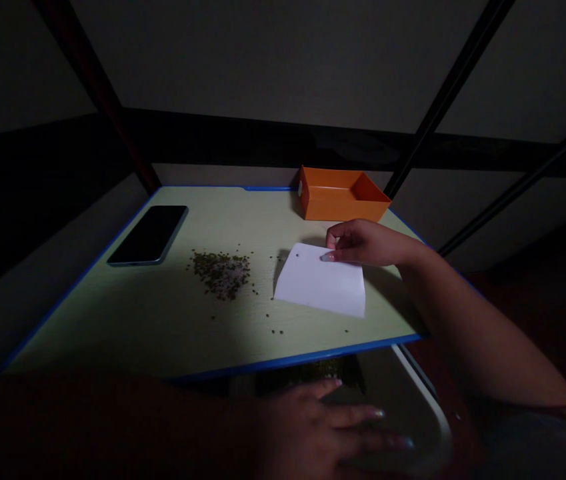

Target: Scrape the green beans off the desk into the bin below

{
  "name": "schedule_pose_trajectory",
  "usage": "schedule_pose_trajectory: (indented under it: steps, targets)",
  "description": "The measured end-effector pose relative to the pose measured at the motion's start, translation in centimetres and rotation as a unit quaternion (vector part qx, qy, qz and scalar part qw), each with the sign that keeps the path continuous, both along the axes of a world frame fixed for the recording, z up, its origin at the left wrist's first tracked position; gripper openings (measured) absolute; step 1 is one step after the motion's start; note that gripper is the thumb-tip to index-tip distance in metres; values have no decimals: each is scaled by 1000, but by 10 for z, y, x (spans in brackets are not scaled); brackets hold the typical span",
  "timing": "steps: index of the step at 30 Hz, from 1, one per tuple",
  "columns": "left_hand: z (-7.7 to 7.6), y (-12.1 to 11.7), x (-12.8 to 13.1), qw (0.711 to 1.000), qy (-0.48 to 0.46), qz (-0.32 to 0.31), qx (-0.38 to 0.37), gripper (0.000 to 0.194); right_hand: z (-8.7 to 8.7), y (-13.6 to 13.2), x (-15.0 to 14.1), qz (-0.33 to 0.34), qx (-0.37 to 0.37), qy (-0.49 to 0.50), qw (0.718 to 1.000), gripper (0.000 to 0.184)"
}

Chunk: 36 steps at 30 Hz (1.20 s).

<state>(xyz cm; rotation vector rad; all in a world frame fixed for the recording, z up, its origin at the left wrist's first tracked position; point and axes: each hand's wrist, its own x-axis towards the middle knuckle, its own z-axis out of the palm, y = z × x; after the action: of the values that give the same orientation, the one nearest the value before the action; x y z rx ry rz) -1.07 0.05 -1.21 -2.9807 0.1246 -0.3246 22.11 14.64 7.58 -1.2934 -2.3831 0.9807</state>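
Observation:
My right hand [360, 243] pinches the far edge of a white card [323, 283] between thumb and fingers, holding it tilted over the right part of the table. One small dark grain lies on the card. To its left is a loose heap of small greenish-brown grains or seeds [220, 273], with several strays scattered around it. My left hand [317, 427] is below the table's front edge with its fingers spread, in dim light, and nothing shows in it. Under the table edge, just beyond those fingers, more grains [327, 368] show in a dark spot.
The pale table top [163, 327] has a blue rim. An orange open box [345, 210] stands at the back right corner, and a dark phone [150, 235] lies at the left. Below the front edge is a rounded pale rim [435, 417]. Wall panels rise behind the table.

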Motion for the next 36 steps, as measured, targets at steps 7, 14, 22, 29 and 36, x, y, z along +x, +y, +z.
schedule_pose_trajectory:
  steps: [7,14,22,29,36]
  targets:
    - [-2,0,2,1000,-7,1,-3,46,-7,-1,-8,-2,-3,47,999,36]
    - [1,-1,3,1000,6,8,11,46,-19,0,-18,-7,30,145,989,37]
    - [3,-2,2,1000,2,13,16,47,-21,-4,-21,19,104,150,983,34]
    - [2,-3,1,1000,6,21,22,48,-22,-8,-27,37,205,141,968,32]
    - [2,-3,3,999,16,17,22,51,-22,-13,-34,72,212,133,965,30]
